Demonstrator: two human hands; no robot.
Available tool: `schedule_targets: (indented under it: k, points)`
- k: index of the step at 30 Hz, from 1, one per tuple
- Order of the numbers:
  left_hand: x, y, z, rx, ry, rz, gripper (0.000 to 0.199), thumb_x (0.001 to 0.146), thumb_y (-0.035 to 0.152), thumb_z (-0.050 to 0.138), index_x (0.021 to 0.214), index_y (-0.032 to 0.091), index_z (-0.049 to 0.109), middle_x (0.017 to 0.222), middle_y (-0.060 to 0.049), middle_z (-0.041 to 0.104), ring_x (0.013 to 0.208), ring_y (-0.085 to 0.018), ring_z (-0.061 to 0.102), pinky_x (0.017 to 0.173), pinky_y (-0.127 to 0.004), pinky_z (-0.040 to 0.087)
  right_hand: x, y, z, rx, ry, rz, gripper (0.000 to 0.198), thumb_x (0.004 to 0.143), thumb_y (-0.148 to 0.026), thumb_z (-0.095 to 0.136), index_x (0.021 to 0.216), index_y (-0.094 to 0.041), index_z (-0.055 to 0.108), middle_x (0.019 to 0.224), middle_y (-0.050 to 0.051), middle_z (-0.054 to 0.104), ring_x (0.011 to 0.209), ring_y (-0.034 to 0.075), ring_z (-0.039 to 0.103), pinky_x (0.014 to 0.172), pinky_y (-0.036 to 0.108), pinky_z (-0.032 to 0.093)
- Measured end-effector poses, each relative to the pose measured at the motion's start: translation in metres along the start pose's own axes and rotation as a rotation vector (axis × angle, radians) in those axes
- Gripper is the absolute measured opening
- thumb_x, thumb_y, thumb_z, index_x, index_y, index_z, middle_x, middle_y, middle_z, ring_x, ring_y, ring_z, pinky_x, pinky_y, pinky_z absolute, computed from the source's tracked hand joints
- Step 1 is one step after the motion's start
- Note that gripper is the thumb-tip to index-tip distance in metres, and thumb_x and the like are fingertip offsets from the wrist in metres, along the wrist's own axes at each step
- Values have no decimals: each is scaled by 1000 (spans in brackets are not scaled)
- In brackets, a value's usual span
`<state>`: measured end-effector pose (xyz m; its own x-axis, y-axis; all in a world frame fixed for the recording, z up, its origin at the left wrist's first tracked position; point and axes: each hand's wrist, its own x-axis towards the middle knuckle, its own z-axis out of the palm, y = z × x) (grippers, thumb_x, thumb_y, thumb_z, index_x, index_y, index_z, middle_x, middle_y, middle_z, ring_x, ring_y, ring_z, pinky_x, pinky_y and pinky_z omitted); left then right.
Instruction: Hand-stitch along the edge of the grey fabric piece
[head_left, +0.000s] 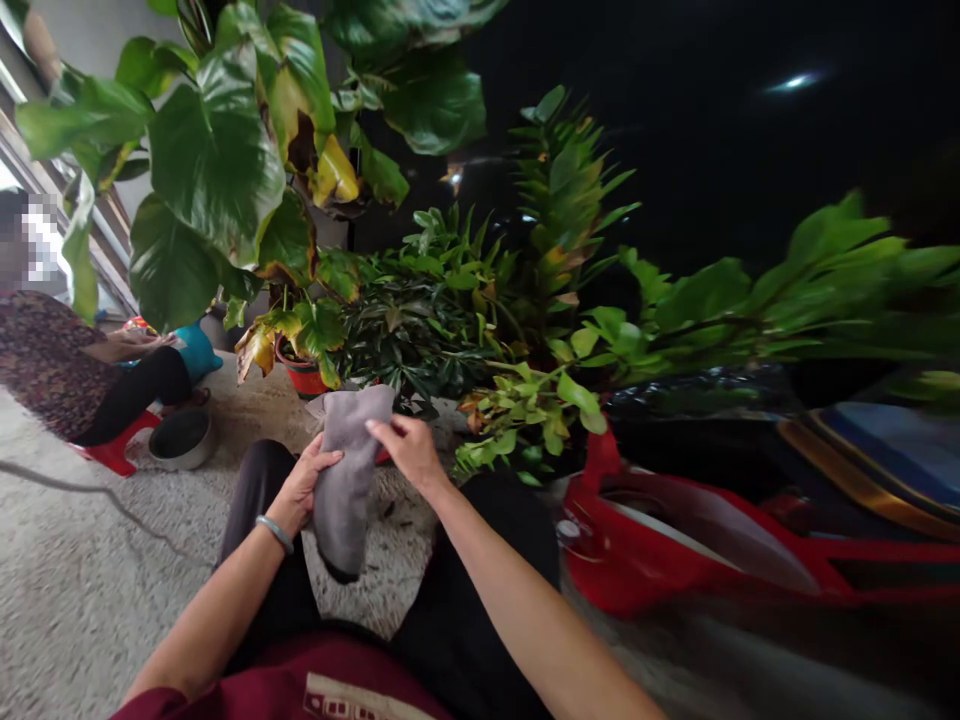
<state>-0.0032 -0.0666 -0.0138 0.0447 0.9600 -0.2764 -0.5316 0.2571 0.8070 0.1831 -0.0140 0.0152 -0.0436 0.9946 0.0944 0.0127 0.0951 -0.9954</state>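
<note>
Holding grey cloth; left hand, right hand; lower end hidden.

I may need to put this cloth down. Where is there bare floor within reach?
Bare floor lies left of the left hand, between the knee and the metal bowl. Ahead, potted plants crowd it; right, a red scooter blocks it. Both hands hold the grey cloth.

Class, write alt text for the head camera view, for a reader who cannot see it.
A seated person's left hand and right hand hold up a grey cloth over their lap. Potted plants stand ahead, a red vehicle to the right, another person sitting at left.
</note>
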Motion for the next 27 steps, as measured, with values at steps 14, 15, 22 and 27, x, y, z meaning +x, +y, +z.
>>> schedule_targets:
  k: [14,15,22,27]
  points:
    - [42,69,25,116,159,177,56,67,11,67,123,17,67,86,-1,77,63,-18,68,59,-27,55,56,42,-29,409,246,290,27,64,-38,79,80,-20,67,56,-4,65,44,13,56,37,21,38]
    - [32,55,20,106,144,108,55,66,12,66,121,16,67,82,-1,76,59,-18,67,55,-27,54,54,42,-31,408,213,291,27,64,-40,80,75,-20,65,57,-2,66,44,13,56,37,21,39]
    - [24,88,34,-50,104,230,41,76,22,74,116,15,70,80,-3,77,69,-21,73,65,-28,60,52,39,-39,520,127,300,41,59,-43,88,62,-20,54,50,-3,61,37,8,49,38,20,42]
    - [72,130,55,-129,167,339,34,84,27,74,115,14,70,78,-2,77,66,-19,72,67,-27,61,47,38,-33,515,166,326,37,61,-38,87,63,-20,54,51,-1,64,37,8,51,37,18,43]
